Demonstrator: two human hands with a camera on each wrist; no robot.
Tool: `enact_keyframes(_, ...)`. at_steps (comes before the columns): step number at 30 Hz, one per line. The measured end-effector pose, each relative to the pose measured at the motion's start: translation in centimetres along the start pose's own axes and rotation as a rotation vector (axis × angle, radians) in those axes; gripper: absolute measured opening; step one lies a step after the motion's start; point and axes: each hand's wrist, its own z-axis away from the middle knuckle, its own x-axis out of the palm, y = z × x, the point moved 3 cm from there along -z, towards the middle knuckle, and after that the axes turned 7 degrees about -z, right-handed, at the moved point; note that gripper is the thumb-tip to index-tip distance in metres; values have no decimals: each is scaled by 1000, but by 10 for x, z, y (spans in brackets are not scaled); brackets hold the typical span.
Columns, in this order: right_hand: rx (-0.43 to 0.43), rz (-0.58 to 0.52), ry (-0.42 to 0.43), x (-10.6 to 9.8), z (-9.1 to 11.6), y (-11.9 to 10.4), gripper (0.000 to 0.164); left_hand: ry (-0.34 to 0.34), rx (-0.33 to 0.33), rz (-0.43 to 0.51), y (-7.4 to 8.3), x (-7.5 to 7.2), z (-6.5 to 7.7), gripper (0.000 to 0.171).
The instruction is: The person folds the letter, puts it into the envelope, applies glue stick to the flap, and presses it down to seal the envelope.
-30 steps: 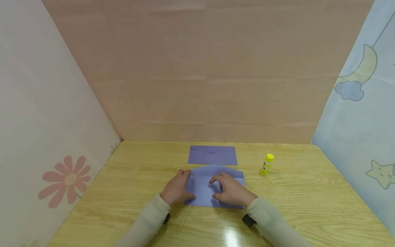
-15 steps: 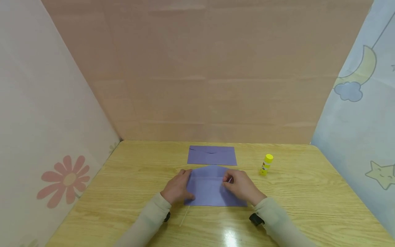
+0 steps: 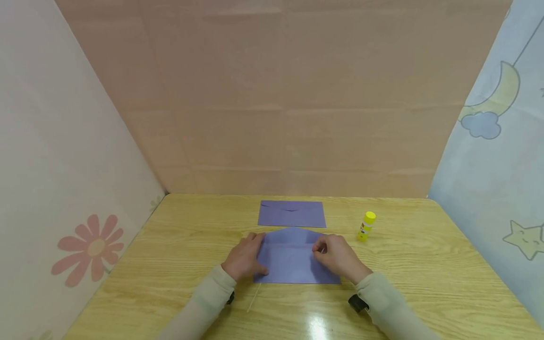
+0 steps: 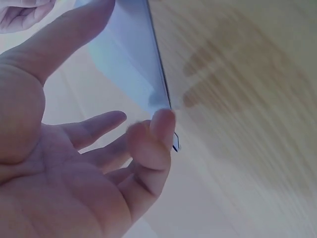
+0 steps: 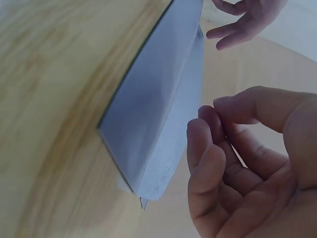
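Note:
A purple envelope point(image 3: 284, 265) lies on the table with its pointed flap point(image 3: 292, 235) folded open toward the far side. My left hand point(image 3: 244, 257) rests spread on its left end, thumb near the lower left corner and fingers at the upper left edge. Over the right end is my right hand point(image 3: 338, 256), fingers curled and the thumb tip against the index fingertip. In the right wrist view, nothing shows between the fingertips of that hand point(image 5: 247, 158), which are apart from the envelope point(image 5: 148, 109). Just beyond lies a second purple envelope point(image 3: 292, 217), its flap folded down.
A yellow glue stick point(image 3: 366, 226) stands upright to the right of the envelopes on the wood-patterned table point(image 3: 433, 264). A thin pale strip point(image 3: 254, 297) lies at the near left of the closer envelope. Paper-covered walls point(image 3: 280, 118) enclose the back and sides.
My right hand has moved right, from over the envelope's middle to its right end, and its thumb and index fingertip have come together. The left hand stays in place.

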Motion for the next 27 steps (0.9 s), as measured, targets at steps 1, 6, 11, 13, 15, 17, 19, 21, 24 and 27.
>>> enact_keyframes(1, 6, 1, -3, 0, 0, 0, 4, 4, 2, -2, -1, 0, 0, 97)
enact_keyframes(6, 47, 8, -16, 0, 1, 3, 4, 11, 12, -14, -5, 2, -3, 100)
enact_keyframes(11, 53, 14, -15, -1, 1, 4, 7, 8, 26, -25, -4, 3, -4, 100)
enact_keyframes(13, 50, 18, -14, -1, 1, 5, 8, 6, 26, -27, -5, 4, -5, 100)
enact_keyframes(15, 50, 24, -15, -1, 1, 4, 9, 5, 25, -29, -5, 4, -4, 99)
enact_keyframes(17, 52, 25, -16, -1, 1, 5, 8, 5, 25, -28, -5, 4, -4, 99)
enact_keyframes(19, 55, 24, -16, -1, 1, 4, 7, 8, 26, -28, -4, 4, -4, 99)
enact_keyframes(21, 56, 24, -12, -1, 1, 4, 5, 10, 28, -32, -4, 4, -4, 99)
enact_keyframes(24, 60, 28, -6, -1, 1, 3, 6, 14, 31, -38, -4, 3, -3, 99)
enact_keyframes(27, 77, 29, -8, -1, 1, 2, 9, 11, 32, -29, -4, 2, -4, 99)
